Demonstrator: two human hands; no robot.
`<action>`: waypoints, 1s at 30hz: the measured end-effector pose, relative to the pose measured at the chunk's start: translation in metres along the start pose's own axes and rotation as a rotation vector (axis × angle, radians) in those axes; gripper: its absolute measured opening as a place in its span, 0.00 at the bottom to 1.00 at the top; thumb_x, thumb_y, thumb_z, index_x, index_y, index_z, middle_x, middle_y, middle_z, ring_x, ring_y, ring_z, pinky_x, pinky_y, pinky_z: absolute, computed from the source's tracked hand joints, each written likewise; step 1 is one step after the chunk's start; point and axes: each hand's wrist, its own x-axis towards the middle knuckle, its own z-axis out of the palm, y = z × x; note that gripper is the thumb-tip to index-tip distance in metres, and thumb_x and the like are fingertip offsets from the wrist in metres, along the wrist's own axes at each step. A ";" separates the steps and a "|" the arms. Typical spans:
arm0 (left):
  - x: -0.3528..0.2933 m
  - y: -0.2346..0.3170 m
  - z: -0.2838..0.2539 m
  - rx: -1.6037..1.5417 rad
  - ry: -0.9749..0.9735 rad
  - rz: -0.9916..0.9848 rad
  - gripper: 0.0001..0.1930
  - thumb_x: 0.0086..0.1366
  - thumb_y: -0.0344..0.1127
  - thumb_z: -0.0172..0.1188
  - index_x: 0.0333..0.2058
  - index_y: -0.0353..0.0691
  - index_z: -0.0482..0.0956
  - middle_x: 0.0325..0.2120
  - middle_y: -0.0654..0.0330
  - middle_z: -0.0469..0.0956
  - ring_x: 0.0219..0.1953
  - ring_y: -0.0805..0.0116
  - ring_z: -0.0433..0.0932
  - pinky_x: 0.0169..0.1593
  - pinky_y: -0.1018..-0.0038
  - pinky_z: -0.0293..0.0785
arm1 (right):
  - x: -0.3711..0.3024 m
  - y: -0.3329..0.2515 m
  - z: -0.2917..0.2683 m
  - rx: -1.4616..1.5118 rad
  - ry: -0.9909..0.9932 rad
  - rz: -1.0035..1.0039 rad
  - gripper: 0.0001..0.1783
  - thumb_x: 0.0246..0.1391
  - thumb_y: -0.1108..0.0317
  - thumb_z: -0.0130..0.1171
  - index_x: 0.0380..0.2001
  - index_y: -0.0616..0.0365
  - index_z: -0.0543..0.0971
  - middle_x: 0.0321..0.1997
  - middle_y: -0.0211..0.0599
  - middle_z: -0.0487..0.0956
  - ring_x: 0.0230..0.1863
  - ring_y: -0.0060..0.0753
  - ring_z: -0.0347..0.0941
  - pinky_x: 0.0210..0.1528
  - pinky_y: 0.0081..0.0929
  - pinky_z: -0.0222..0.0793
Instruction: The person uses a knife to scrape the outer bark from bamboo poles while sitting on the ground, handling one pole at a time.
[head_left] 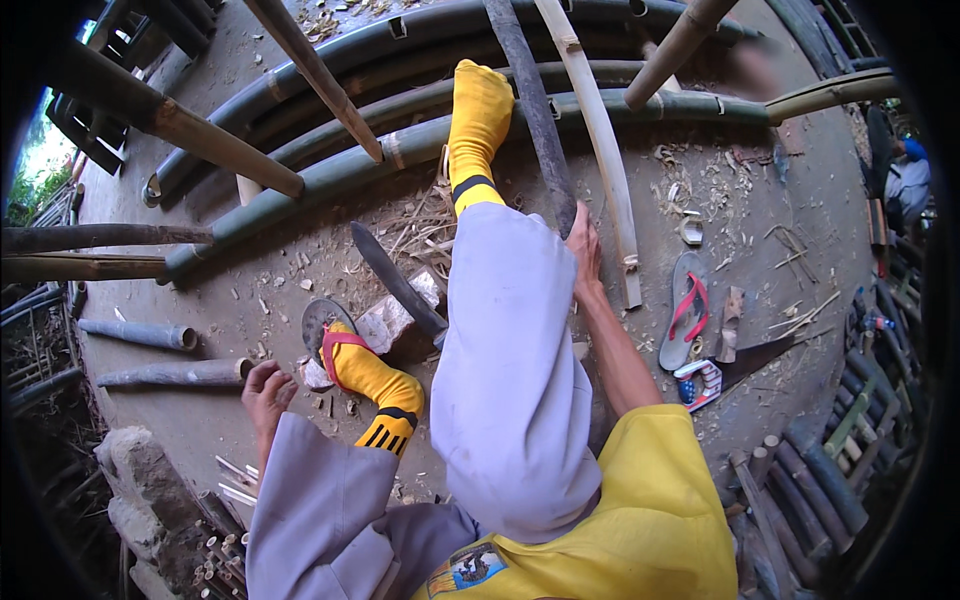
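Observation:
My right hand [584, 248] is closed around the lower end of a dark bamboo pole [540, 110], beside my raised knee; some of its fingers are hidden. The pole slants away over a bamboo frame [335, 185]. My foot in a yellow sock [480, 110] presses on the frame's near rail, just left of the pole. My left hand [268, 392] hangs beside my left knee with loosely bent fingers and nothing visible in it. Near it lies a short bamboo length [180, 374]. A machete [393, 280] with a dark curved blade lies between my legs, against a pale block [400, 315].
A pale bamboo strip [597, 140] leans across the frame. To the right lie a loose sandal [684, 312] and a saw [760, 358] with a patterned handle [698, 386]. A rock [145, 490] stands lower left; stacked bamboo [810, 480] fills the lower right. Shavings litter the ground.

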 end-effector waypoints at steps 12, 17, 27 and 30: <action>-0.048 0.145 0.101 0.265 -0.281 0.846 0.11 0.59 0.26 0.53 0.41 0.35 0.72 0.31 0.61 0.73 0.36 0.72 0.72 0.43 0.76 0.68 | -0.063 0.003 -0.141 0.300 0.393 -0.221 0.25 0.40 0.66 0.68 0.41 0.62 0.69 0.28 0.33 0.74 0.28 0.24 0.70 0.34 0.24 0.68; -0.088 0.254 0.152 -0.066 -0.677 1.177 0.19 0.62 0.34 0.50 0.48 0.28 0.69 0.43 0.46 0.74 0.45 0.57 0.75 0.51 0.63 0.69 | -0.069 -0.080 -0.308 0.315 0.689 -0.585 0.24 0.45 0.74 0.67 0.44 0.65 0.67 0.28 0.37 0.77 0.24 0.25 0.73 0.29 0.21 0.70; -0.217 0.328 0.159 -0.572 -0.510 1.048 0.09 0.64 0.40 0.55 0.36 0.41 0.72 0.24 0.63 0.73 0.22 0.72 0.73 0.29 0.73 0.73 | -0.136 -0.237 -0.124 0.736 0.002 -0.958 0.30 0.42 0.69 0.68 0.45 0.58 0.62 0.27 0.44 0.72 0.28 0.43 0.74 0.34 0.40 0.67; -0.164 0.294 0.110 -0.471 -0.586 1.115 0.14 0.61 0.42 0.60 0.39 0.39 0.72 0.25 0.63 0.75 0.24 0.70 0.76 0.31 0.69 0.77 | -0.152 -0.232 -0.086 0.742 -0.112 -1.042 0.29 0.44 0.61 0.68 0.45 0.59 0.65 0.40 0.48 0.74 0.44 0.48 0.72 0.45 0.41 0.66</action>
